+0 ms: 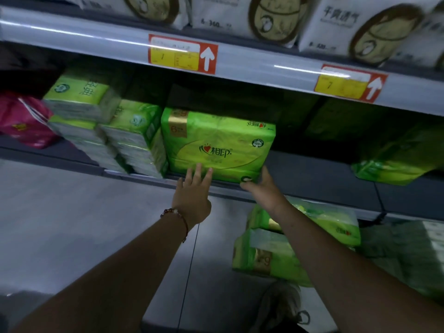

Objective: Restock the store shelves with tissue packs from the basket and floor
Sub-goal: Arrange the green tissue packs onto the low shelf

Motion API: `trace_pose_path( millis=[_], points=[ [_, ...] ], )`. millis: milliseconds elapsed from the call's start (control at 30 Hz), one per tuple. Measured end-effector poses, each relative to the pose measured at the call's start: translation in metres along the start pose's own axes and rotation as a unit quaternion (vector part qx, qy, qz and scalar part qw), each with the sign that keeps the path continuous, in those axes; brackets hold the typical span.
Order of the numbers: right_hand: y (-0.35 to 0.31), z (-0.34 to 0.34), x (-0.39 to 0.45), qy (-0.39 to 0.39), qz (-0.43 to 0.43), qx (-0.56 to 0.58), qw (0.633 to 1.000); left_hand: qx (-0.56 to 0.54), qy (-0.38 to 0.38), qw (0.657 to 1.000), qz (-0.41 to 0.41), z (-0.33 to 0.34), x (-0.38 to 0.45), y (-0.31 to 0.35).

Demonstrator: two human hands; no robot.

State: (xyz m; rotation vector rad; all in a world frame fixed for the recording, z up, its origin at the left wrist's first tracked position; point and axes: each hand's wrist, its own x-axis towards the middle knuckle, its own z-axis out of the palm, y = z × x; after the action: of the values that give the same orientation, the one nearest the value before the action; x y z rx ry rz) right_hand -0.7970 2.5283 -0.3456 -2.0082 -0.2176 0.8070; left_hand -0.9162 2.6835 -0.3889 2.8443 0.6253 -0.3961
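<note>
Head | both hands' fingers straight, pressing green tissue pack (pixel 217 143) at shelf edge (pixel 144 176) | open shelf right

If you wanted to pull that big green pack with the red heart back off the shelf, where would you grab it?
Probably by its two short ends, from the front. The green pack stands wide face out, the right end free. Packs crowd its left end.

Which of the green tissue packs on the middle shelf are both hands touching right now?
The large green pack facing front in the shelf's centre: left hand presses its lower front, right hand its lower right corner. The stacked packs beside it are untouched.
</note>
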Motion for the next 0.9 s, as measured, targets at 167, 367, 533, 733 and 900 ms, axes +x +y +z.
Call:
trace_pose_path(
  millis=[167,367,533,733,900],
  points=[
    [0.001,-0.042,-0.049,-0.021,-0.076,-0.297,0.952,0.039,0.012,0.998,0.042,-0.044,-0.034,0.032],
    [-0.002,-0.112,-0.123,0.01,-0.13,-0.514,0.848,0.09,0.036,0.99,0.103,-0.089,-0.079,0.091],
    [-0.001,-0.162,-0.18,0.05,-0.109,-0.559,0.821,0.108,0.044,0.98,0.16,-0.113,-0.106,0.15],
    [0.005,-0.198,-0.226,0.094,-0.068,-0.553,0.825,0.077,0.043,0.977,0.194,-0.123,-0.118,0.219],
    [0.013,-0.228,-0.236,0.105,-0.013,-0.544,0.832,0.051,0.019,0.977,0.207,-0.107,-0.115,0.246]
  ],
)
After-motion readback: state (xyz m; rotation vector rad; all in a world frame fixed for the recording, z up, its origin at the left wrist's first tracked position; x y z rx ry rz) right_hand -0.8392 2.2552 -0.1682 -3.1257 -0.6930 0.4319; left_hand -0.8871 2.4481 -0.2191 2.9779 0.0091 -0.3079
